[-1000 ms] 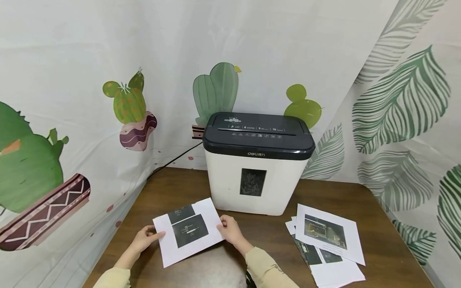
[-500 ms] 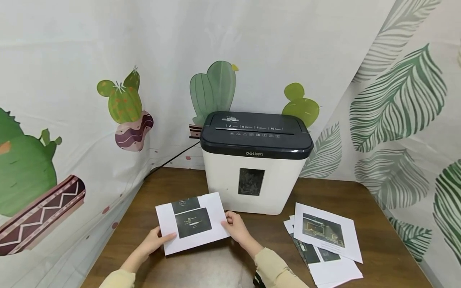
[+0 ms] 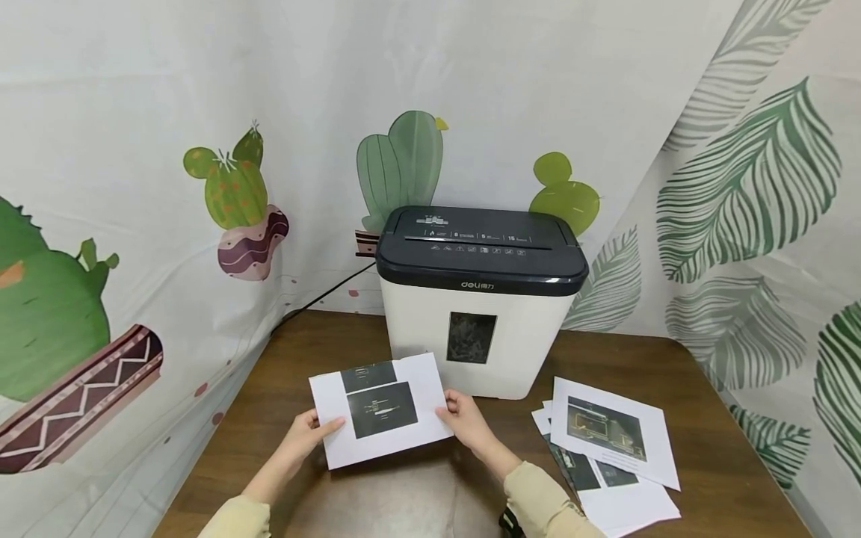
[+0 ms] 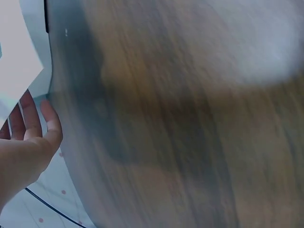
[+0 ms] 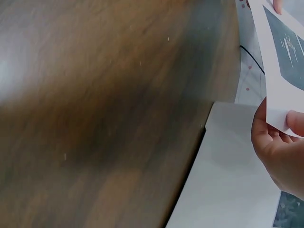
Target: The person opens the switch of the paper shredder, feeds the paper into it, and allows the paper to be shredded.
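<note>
A white sheet of paper (image 3: pixel 433 381) printed with dark pictures is held between both hands in front of the shredder, tilted up off the table. My left hand (image 3: pixel 300 439) grips its left edge, thumb on the printed face and fingers behind. At the lower right corner my right hand (image 3: pixel 468 422) pinches the sheet the same way, as the right wrist view also shows with the thumb on the paper (image 5: pixel 273 102). The paper shredder (image 3: pixel 417 321), white with a black lid, stands just behind the sheet. A slot (image 3: pixel 487 243) runs across its lid.
Several printed sheets (image 3: pixel 628 512) lie in a loose stack on the brown table (image 3: pixel 720 448) at the right. A black cable (image 3: pixel 323 297) runs left from behind the shredder. A patterned curtain (image 3: pixel 303 90) hangs close behind the table.
Both hands have carried the sheet to the right and slightly up, closer to the shredder. The left hand now grips further in on the sheet. The stack and shredder stay put.
</note>
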Demonstrator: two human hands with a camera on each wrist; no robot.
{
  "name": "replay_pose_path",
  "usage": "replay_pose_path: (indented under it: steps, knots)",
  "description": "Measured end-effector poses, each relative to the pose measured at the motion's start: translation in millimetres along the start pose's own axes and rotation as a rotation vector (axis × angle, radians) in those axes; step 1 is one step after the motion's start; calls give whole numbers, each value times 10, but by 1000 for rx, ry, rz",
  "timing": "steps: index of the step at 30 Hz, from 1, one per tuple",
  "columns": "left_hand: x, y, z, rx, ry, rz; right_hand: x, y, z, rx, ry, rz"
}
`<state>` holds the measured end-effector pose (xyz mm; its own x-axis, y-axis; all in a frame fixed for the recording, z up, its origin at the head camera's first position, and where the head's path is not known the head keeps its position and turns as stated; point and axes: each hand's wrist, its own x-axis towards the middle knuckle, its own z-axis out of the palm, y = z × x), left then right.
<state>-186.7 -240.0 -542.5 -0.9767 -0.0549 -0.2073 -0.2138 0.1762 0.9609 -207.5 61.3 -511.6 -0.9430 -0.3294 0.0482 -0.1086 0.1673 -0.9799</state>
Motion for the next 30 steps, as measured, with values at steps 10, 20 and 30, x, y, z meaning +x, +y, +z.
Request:
replay_pose_path:
  steps: [10, 20, 30]
  knots:
    - [-37, 145, 251, -42, -15, 26, -79, -42, -137, 34, 9, 62]
    - [-99, 258, 516, -27, 63, 88, -182, 9, -303, 62, 33, 68]
    - [-172, 425, 740, -27, 54, 166, -287, 20, -511, 18, 34, 12]
